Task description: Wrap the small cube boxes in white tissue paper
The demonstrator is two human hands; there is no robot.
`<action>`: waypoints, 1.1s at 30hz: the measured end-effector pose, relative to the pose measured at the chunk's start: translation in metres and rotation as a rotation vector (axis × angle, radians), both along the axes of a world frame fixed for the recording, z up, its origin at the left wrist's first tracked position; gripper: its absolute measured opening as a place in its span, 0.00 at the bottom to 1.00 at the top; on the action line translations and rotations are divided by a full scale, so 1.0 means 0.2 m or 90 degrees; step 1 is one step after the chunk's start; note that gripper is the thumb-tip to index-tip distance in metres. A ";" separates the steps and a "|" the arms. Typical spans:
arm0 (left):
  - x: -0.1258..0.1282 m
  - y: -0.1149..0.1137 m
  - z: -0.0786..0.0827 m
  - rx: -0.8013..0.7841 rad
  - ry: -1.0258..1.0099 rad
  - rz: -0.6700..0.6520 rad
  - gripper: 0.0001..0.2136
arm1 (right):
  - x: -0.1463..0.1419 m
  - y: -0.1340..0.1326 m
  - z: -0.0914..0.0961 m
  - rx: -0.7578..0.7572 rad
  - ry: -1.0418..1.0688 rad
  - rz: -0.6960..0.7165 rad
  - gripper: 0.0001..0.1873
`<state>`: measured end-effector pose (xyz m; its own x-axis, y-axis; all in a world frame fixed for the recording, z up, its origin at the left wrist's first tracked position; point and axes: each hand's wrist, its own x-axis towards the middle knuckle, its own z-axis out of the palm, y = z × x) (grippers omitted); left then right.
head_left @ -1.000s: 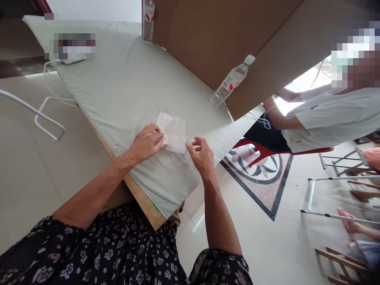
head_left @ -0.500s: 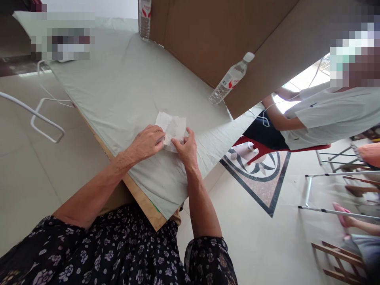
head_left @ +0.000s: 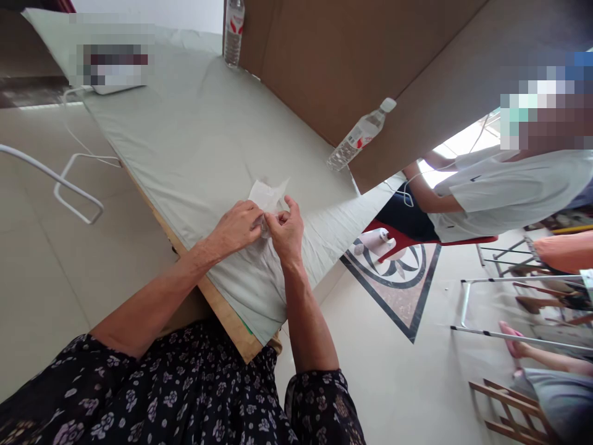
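Observation:
A thin white tissue (head_left: 267, 194) is bunched between my two hands, just above the cloth-covered table (head_left: 204, 142). My left hand (head_left: 238, 225) is closed on its left side, fingers bent against the crumpled part. From the right, my right hand (head_left: 286, 232) pinches the tissue between thumb and fingers. The fingertips of both hands almost meet at the middle of it. The tissue's upper part stands free above my fingers, with a pointed corner to the right. Its lower part is mostly hidden by my hands.
A brown cardboard panel (head_left: 315, 74) stands on the table, with a water bottle (head_left: 361, 136) leaning by its near end and another bottle (head_left: 233, 34) at its far end. A person in a white shirt (head_left: 519, 191) sits to the right. A white device (head_left: 120, 86) lies far left.
The tissue was spread nearly flat; now it is gathered and crumpled, its right corner pulled up. My hands have come closer together. The view has shifted slightly.

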<state>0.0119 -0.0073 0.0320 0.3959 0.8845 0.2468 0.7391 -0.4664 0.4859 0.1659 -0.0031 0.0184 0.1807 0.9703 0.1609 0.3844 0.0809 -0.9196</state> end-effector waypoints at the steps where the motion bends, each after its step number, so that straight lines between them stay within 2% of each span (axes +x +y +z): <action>1: 0.00 0.00 -0.01 0.001 -0.005 0.002 0.09 | 0.00 0.00 0.00 -0.003 0.004 -0.002 0.36; 4: 0.00 0.01 -0.03 0.002 -0.017 0.006 0.09 | -0.01 -0.01 0.01 -0.009 -0.012 -0.002 0.36; 10: 0.00 0.02 -0.05 -0.016 -0.056 -0.007 0.09 | -0.04 -0.05 0.06 -0.018 -0.148 0.034 0.34; 12: 0.01 0.02 -0.06 -0.014 -0.085 0.005 0.10 | -0.04 -0.07 0.08 -0.021 -0.177 0.078 0.33; 16: 0.01 -0.01 -0.08 0.002 -0.170 0.047 0.21 | 0.01 -0.11 0.11 -0.004 -0.201 0.191 0.28; 19: -0.01 -0.03 -0.09 -0.011 -0.223 0.058 0.24 | 0.05 -0.11 0.11 0.005 -0.229 0.259 0.30; 26: -0.01 -0.01 -0.07 -0.082 -0.310 0.147 0.15 | 0.05 -0.08 0.15 0.018 -0.342 0.329 0.37; 28: 0.01 -0.01 -0.06 -0.074 -0.292 0.151 0.12 | 0.06 -0.06 0.15 0.009 -0.310 0.350 0.37; 30: 0.03 -0.01 -0.07 -0.069 -0.273 0.145 0.11 | 0.10 -0.03 0.14 -0.017 -0.219 0.369 0.36; 32: 0.04 -0.02 -0.08 -0.064 -0.259 0.143 0.12 | 0.14 0.02 0.11 -0.039 -0.094 0.333 0.34; 33: 0.04 -0.02 -0.08 -0.062 -0.253 0.144 0.13 | 0.16 0.05 0.09 -0.050 -0.037 0.284 0.32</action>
<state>0.0200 -0.0116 0.0158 0.0819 0.9643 0.2519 0.5644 -0.2532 0.7857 0.1986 0.0059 0.0368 -0.2654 0.9608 0.0805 0.3788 0.1807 -0.9077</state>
